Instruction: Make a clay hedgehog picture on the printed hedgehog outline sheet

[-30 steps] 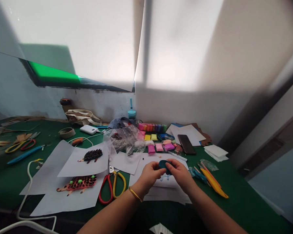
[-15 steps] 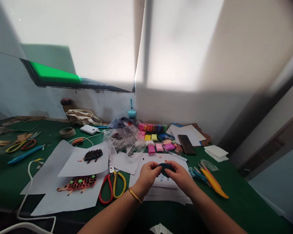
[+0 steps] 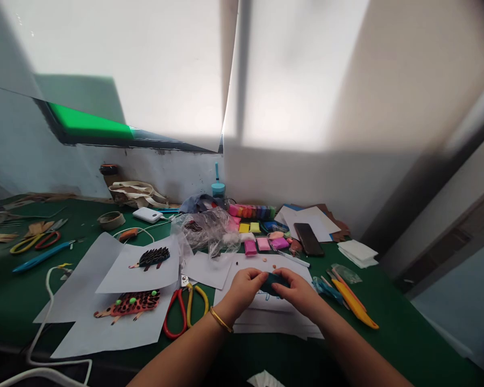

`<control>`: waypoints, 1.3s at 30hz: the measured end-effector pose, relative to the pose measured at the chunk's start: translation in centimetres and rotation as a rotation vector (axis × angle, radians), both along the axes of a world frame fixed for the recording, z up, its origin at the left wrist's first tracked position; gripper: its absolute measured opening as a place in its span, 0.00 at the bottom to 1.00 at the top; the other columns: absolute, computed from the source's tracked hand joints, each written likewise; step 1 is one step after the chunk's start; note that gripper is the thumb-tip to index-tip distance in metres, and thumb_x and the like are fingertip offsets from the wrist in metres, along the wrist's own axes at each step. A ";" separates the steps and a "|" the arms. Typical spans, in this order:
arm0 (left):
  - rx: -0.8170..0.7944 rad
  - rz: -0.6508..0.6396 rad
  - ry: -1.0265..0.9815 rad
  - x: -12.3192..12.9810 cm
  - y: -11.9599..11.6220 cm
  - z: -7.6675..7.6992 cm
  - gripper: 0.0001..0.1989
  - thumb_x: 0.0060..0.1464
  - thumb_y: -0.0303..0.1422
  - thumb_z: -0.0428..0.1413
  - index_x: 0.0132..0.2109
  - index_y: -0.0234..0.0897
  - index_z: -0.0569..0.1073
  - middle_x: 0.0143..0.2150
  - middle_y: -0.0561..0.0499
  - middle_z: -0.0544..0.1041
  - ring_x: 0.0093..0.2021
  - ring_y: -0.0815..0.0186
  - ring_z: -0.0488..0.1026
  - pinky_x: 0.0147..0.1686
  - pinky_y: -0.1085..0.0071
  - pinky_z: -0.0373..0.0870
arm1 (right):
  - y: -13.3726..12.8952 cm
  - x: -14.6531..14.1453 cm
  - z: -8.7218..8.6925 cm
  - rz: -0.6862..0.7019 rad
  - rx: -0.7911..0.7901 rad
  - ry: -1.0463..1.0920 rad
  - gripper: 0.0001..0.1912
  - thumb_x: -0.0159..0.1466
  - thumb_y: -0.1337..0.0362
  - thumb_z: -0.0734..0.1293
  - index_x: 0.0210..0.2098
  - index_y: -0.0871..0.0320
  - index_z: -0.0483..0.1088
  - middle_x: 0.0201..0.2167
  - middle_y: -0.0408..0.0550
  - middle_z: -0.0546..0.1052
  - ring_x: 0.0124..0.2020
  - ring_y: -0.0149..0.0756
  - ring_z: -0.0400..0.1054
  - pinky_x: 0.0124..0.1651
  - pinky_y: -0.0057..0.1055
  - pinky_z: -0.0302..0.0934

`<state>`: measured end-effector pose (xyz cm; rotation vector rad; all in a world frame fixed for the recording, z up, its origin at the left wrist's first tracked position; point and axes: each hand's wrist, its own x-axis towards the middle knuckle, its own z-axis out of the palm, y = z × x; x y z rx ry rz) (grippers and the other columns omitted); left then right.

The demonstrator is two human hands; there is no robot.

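Observation:
Between my two hands is a flattened piece of dark teal modelling clay point(image 3: 272, 284), held just above white paper point(image 3: 266, 318). My left hand point(image 3: 245, 287) pinches its left side between thumb and fingers. On the other side my right hand point(image 3: 295, 289) grips it the same way. Blue drawn lines show on the paper beneath, partly hidden by the hands. Small brown bits of clay point(image 3: 274, 266) lie on the sheet beyond my fingers. Packets of pink clay point(image 3: 250, 248) and a white pen point(image 3: 296, 259) are further back.
Red-and-yellow-handled scissors point(image 3: 184, 306) lie left of my hands. Two clay hedgehogs point(image 3: 153, 257) sit on sheets at the left. A yellow tool point(image 3: 355, 301) and a phone point(image 3: 308, 239) are at the right. A crumpled plastic bag point(image 3: 210, 226) lies behind.
The clay has tilted slightly between my fingers, and my right hand has shifted a little. Both hands still hold it over the paper.

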<state>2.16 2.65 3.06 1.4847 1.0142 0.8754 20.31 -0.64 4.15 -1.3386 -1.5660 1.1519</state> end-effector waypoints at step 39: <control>-0.137 -0.009 -0.159 -0.4 0.6 0.7 0.23 0.43 0.40 0.66 0.47 0.35 0.75 0.32 0.51 0.75 0.29 0.67 0.71 0.27 0.74 0.66 | 1.0 0.5 0.3 -0.005 -0.099 0.205 0.20 0.57 0.53 0.70 0.46 0.55 0.73 0.35 0.44 0.76 0.32 0.34 0.67 0.34 0.31 0.61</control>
